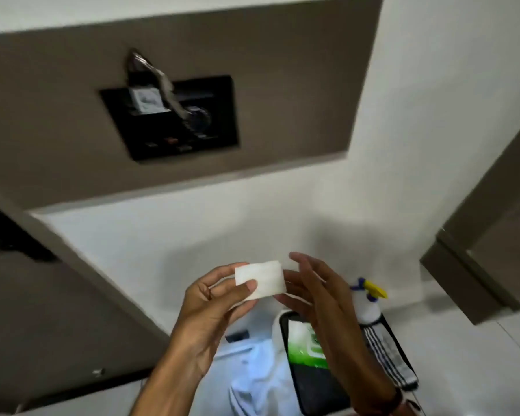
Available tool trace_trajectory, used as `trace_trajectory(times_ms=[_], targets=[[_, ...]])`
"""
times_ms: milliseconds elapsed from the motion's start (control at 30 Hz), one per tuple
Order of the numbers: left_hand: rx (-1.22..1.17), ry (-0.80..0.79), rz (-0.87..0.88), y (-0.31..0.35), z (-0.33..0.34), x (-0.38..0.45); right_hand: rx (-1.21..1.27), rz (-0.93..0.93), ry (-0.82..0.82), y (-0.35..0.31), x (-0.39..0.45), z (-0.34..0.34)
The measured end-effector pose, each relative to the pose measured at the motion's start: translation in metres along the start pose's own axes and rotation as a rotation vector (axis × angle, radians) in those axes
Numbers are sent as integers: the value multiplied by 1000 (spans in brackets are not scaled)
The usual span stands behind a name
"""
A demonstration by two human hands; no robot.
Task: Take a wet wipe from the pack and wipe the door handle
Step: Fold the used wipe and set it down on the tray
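Observation:
A folded white wet wipe (pixel 260 277) is pinched between the thumb and fingers of my left hand (pixel 213 307), held up in front of me. My right hand (pixel 318 295) is just right of the wipe, fingers spread, fingertips close to its right edge; whether they touch it I cannot tell. Below my right hand lies the green and white wipe pack (pixel 305 343) on a dark surface. Up on the brown door (pixel 57 115) sits a black lock plate (pixel 174 118) with a metal lever handle (pixel 153 76), blurred.
A white spray bottle (pixel 365 301) with a yellow trigger stands right of the pack. A black case with white stripes (pixel 388 352) lies beside it. White cloth (pixel 258 376) lies below. A brown door frame (pixel 478 244) is at the right.

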State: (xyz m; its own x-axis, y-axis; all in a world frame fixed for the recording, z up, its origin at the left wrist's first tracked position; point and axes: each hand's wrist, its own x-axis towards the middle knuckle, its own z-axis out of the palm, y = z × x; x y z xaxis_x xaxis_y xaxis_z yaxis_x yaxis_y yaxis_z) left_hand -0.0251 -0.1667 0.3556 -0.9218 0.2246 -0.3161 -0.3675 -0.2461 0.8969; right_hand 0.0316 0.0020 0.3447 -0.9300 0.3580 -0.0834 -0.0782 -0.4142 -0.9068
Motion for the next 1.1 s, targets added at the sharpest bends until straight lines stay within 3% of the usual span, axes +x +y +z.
trace_trajectory(times_ms=[267, 533, 767, 933, 1100], targets=[[-8, 81, -152, -136, 74, 37, -210, 111, 145, 41, 35, -135], [149, 216, -375, -324, 61, 85, -513, 383, 216, 183, 49, -260], [444, 318, -397, -469, 36, 94, -715, 569, 238, 303, 27, -340], [710, 299, -246, -512, 35, 94, -886, 493, 183, 342, 21, -359], [1353, 274, 268, -498, 35, 83, -1411, 72, 8, 339, 10, -354]])
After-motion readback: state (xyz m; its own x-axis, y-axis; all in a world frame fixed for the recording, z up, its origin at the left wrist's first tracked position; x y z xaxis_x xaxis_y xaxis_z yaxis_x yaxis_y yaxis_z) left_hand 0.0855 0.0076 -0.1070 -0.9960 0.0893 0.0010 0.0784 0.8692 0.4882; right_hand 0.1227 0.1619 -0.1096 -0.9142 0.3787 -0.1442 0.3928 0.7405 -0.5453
